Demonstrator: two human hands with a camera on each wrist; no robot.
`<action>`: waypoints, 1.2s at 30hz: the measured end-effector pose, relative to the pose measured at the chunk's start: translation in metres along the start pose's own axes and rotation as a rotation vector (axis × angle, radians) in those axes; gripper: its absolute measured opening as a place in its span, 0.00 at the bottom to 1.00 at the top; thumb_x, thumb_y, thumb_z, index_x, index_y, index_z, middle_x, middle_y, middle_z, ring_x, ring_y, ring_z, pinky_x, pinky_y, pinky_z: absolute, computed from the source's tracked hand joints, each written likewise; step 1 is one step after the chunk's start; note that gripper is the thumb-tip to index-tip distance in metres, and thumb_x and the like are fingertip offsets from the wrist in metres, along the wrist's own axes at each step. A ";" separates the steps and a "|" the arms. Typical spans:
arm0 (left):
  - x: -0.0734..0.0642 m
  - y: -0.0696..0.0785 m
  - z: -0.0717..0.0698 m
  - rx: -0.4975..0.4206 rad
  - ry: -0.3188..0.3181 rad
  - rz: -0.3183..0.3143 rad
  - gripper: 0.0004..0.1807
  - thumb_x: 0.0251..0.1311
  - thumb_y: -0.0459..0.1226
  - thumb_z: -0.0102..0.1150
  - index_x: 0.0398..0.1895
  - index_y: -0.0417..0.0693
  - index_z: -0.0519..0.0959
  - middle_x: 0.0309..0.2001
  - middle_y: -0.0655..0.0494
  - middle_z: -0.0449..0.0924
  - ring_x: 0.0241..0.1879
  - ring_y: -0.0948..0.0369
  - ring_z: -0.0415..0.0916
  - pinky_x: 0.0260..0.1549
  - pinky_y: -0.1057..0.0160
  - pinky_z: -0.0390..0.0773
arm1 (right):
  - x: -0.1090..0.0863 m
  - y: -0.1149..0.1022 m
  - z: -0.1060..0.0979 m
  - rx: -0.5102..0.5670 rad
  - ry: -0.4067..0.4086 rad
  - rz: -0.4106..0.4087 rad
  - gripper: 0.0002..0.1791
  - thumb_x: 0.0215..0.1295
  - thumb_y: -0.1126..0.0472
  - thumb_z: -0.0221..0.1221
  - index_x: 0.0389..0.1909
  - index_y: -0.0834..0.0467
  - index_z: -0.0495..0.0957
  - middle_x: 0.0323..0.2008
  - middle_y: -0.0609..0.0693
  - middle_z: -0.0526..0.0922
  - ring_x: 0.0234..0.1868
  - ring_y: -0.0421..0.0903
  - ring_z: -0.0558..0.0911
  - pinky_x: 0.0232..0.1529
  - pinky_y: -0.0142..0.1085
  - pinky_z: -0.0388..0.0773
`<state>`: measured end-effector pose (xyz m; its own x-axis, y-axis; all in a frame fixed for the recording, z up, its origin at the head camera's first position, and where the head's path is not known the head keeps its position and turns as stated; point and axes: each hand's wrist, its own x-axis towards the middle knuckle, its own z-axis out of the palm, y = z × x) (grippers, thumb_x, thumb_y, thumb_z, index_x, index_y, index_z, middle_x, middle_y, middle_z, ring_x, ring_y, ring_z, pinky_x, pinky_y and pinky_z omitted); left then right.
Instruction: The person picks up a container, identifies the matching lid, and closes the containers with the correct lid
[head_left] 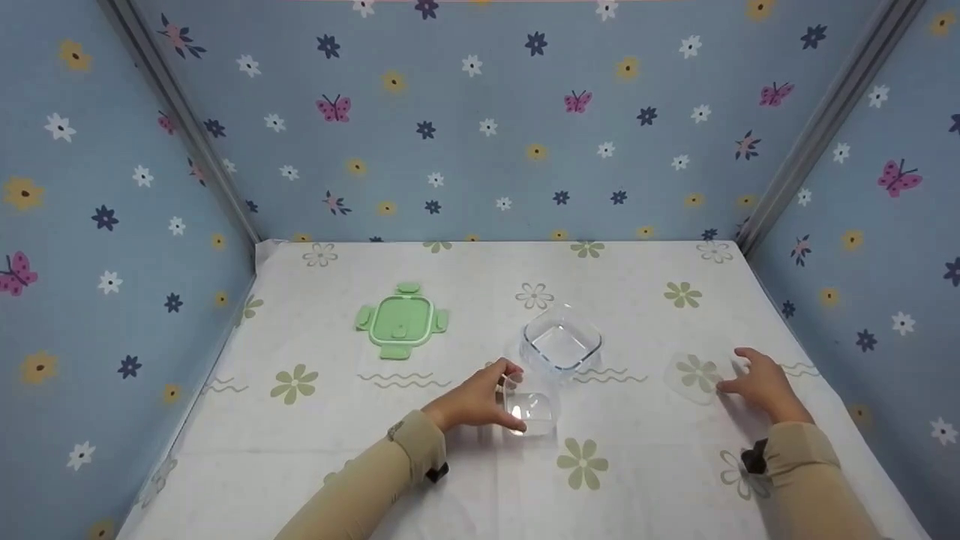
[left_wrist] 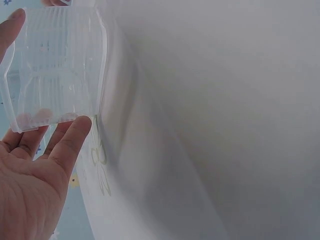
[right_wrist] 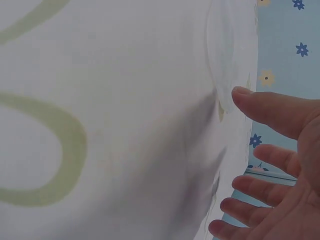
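In the head view, a clear tub is near the middle of a white, flower-patterned surface, held in the left hand's grip, with a square clear container just behind and a green lid farther left. The left wrist view reveals ribbed walls the head view does not, suggesting a light, slippery, slightly flexible tub, best held gently by opposite sides. The right wrist view better shows the right hand's spread fingers, grasping nothing, the thumb by a thin clear lid, contact unclear.
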<state>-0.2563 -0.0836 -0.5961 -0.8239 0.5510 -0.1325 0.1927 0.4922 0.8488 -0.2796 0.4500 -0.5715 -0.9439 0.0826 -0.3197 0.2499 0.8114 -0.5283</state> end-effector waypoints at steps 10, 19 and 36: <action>-0.003 0.000 0.000 -0.003 0.010 0.001 0.47 0.52 0.46 0.90 0.71 0.49 0.72 0.73 0.47 0.80 0.72 0.47 0.77 0.75 0.44 0.78 | -0.001 0.003 0.008 0.032 -0.032 0.058 0.55 0.71 0.58 0.71 0.86 0.75 0.50 0.85 0.83 0.49 0.86 0.83 0.52 0.87 0.74 0.54; -0.002 0.001 0.000 0.006 0.006 0.005 0.47 0.52 0.46 0.90 0.72 0.49 0.71 0.75 0.47 0.80 0.74 0.46 0.76 0.76 0.43 0.77 | -0.002 0.004 0.007 0.025 -0.036 0.057 0.53 0.71 0.57 0.71 0.84 0.77 0.53 0.83 0.85 0.52 0.85 0.83 0.54 0.87 0.73 0.55; -0.001 0.000 0.000 0.020 0.006 0.015 0.48 0.51 0.46 0.91 0.71 0.48 0.72 0.72 0.47 0.79 0.69 0.49 0.78 0.71 0.47 0.81 | -0.003 0.002 0.014 -0.018 -0.002 -0.053 0.40 0.75 0.60 0.67 0.78 0.78 0.67 0.79 0.83 0.64 0.82 0.84 0.61 0.83 0.75 0.61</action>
<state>-0.2557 -0.0839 -0.5958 -0.8243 0.5540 -0.1168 0.2153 0.4975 0.8403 -0.2737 0.4432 -0.5824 -0.9552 0.0381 -0.2935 0.1957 0.8251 -0.5299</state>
